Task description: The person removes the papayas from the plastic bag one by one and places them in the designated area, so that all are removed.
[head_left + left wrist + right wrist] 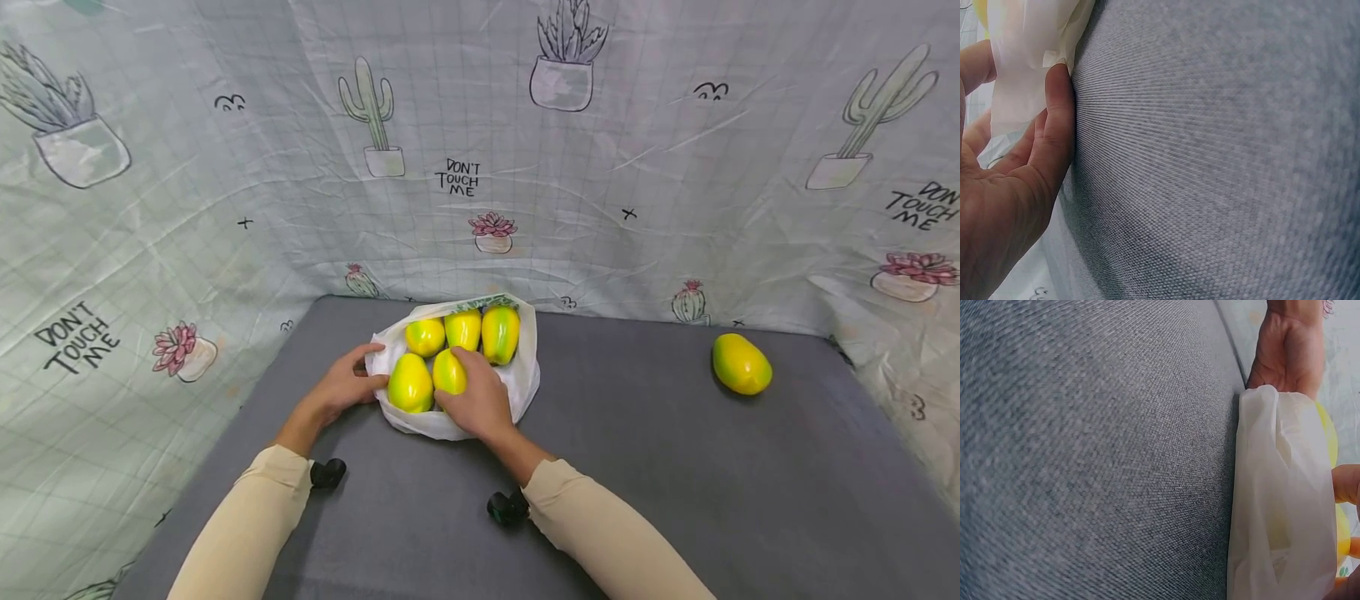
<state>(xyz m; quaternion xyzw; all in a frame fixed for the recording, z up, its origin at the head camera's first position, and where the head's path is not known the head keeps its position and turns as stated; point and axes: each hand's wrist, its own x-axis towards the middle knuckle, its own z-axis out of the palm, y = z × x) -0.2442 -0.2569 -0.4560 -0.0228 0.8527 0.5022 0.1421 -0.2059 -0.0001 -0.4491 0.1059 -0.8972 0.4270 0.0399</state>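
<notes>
White bag [429, 426] is lying on the grey worktop [637, 475], mouth gaping upward, green print showing on its far rim. Patterned cloth [300, 200] is hanging beyond the bag.

L hand [347, 385] is holding the bag's L side: thumb & fingers are standing apart w/ the plastic running between them, acc. to the L wrist view; how hard they're pressing, can't tell.

R hand [483, 400] is arching over the bag's near rim, R of its middle; thumb & fingers are pinching the gripped fruit [448, 375] inside. Some fingertips are hiding in the head view, so exact contact there = can't tell.

Gripped fruit is sitting in the bag's near half, just R of the near-L fruit [410, 387]. Far-L fruit [425, 338], far-mid fruit [462, 328] & far-R fruit [500, 336] are lining the bag's far side, all yellow-green.

Progress, my read: mostly done. 4 are lying loose in the bag; no. 5 is inside too but not yet let go. Left over: 1 outer fruit [742, 365], lying on the worktop well R of the bag, no hand touching it.
</notes>
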